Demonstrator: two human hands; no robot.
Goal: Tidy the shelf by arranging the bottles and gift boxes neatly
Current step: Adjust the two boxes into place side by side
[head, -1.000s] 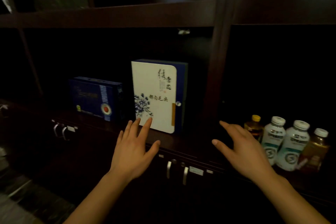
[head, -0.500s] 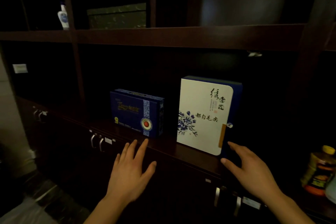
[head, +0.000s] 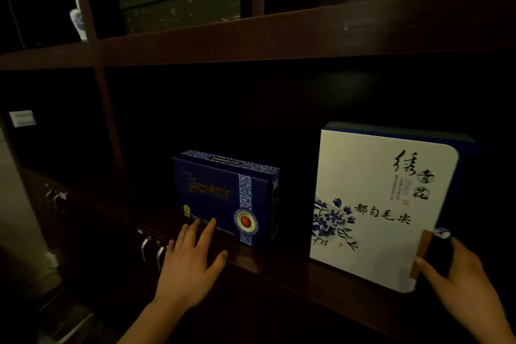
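Shelf (head: 279,36): dark wood unit with upright dividers; the lower ledge carries two gift boxes, cabinet doors with metal handles (head: 152,251) sit beneath. No bottles in view on this ledge.
White box (head: 374,212): largest item, standing upright on the ledge at right, printed face turned slightly off square to the front edge. Judged the piece being straightened.
Blue box (head: 226,198): smaller, upright, left of the white box and apart from it, also angled rather than flush.
Green box (head: 181,1): on the upper shelf, untouched.
Vase (head: 76,19): small blue-and-white piece on the upper shelf, partly hidden by a divider.
Right hand (head: 460,279): fingers spread, thumb against the white box's lower right corner, other fingers behind that edge; not clasped tight. Placement suits pivoting or steadying the box.
Left hand (head: 192,262): fingers open and extended, tips at the blue box's lower front; actual contact cannot be told. Holding nothing.
Risk: a push at the base could tip a tall, narrow box.
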